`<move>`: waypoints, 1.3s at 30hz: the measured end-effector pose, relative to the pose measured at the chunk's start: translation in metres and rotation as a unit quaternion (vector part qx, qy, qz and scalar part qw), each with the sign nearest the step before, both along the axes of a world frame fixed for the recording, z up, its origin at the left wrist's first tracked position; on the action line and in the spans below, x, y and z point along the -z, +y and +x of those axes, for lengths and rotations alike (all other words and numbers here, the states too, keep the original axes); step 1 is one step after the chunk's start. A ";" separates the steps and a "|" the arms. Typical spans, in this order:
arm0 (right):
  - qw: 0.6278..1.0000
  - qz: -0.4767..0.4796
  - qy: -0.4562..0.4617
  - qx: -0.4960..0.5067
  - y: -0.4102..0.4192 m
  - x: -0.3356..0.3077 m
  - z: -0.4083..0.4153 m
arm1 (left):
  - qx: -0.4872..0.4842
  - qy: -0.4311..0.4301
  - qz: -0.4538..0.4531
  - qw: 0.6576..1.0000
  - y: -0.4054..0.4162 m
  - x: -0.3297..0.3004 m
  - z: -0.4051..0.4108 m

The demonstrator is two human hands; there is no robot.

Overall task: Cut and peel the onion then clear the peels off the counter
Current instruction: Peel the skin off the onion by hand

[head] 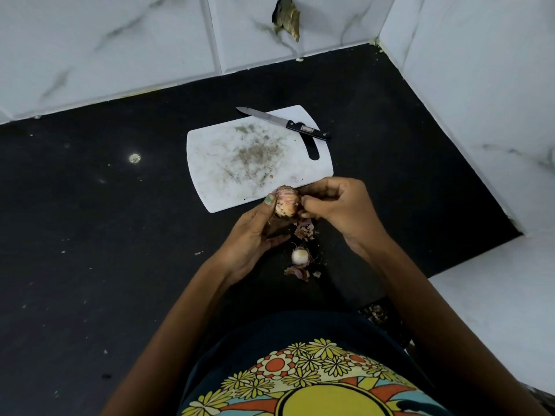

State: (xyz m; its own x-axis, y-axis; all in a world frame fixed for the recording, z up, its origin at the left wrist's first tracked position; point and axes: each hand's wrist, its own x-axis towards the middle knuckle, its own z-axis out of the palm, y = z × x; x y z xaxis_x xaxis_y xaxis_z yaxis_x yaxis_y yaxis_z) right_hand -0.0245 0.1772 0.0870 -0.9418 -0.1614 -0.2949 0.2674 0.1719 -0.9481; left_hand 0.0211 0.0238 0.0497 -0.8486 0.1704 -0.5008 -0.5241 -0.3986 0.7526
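The onion (286, 205) is held up in both hands just above the near edge of the board (210, 163), approx. over the dark worktop (90, 235). The L hand (255, 235) has its grip closed round the onion from below and from the left, w/ the thumb lying up its left side; the nail there shows green. The R hand (336, 205) comes from the right, its fingers curled, and its grip is pinching at the right side of the onion, at the skin. The onion is pinkish w/ dark specks low on it, and part of the skin is still on. Under the hands, on the worktop, lie some peels (304, 231), and a bit nearer to the person a cut-off end (300, 256) w/ a white cut face, w/ more peel pieces just beside it. The board is white, w/ grey-brown stains in its middle. The knife (285, 123) lies across the far right corner of the board, black handle to the right near the board's handle slot, tip pointing left and reaching past the far edge. It is well apart from both hands. Behind is a white tiled wall (120, 40).
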 end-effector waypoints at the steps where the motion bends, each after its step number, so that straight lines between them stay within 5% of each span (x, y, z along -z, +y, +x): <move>1: 1.000 -0.003 -0.010 0.005 0.000 0.000 0.000 | 0.001 -0.001 0.004 1.000 0.000 0.000 0.000; 6: 0.999 -0.033 -0.036 0.005 0.000 -0.002 0.001 | 0.002 -0.008 -0.011 1.000 0.000 -0.002 -0.001; 11: 0.995 0.092 0.043 -0.019 -0.002 -0.001 0.002 | 0.014 -0.004 -0.032 0.999 0.004 -0.007 -0.002; 25: 0.998 0.039 0.037 0.012 -0.006 0.001 0.002 | -0.010 0.003 0.012 1.000 0.008 -0.013 -0.005; 39: 0.993 0.099 0.067 -0.026 -0.004 -0.001 0.002 | 0.061 0.059 -0.133 0.987 0.007 -0.003 -0.001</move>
